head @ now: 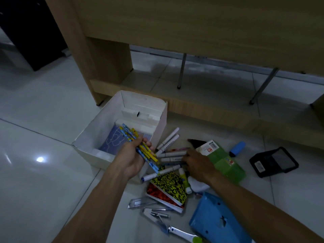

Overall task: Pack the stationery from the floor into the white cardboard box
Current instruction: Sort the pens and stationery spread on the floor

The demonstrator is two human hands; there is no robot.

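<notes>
Two hands work at once. Left hand (134, 156) is closed around a bundle of pencils (140, 148), blue and yellow, held slanted with the far ends over the near right corner of the box (91, 130), likely staged there so they can drop straight in. Right hand (196, 163) lies palm down on the markers (171, 153), fingers spread over the barrels; whether it grips any I cannot tell, fingertips are hidden. Judging by the pose, it is raking the next batch together while the left carries.

Box sits on the floor (43, 155), left of the pile, open top, touching or nearly touching the nearest markers. Inside: a blue patterned notebook (112, 141) flat at the bottom and white blocks at the far end, so flat things went in low, leaving room for long items on top.

Most stationery is still on the floor, right of and nearer than the box: white markers fanned out, yellow-black notebook (169, 186) stacked on a red one (157, 194), glue stick (184, 179), green folder (226, 162), blue highlighter (237, 148), black pad (273, 162) far right, blue folder (219, 220) near right, metal clips and stapler-like tools (154, 213) near. Task looks early to mid.

Risk: pencils are held loosely at mid-length and could fan out or slip on release.
</notes>
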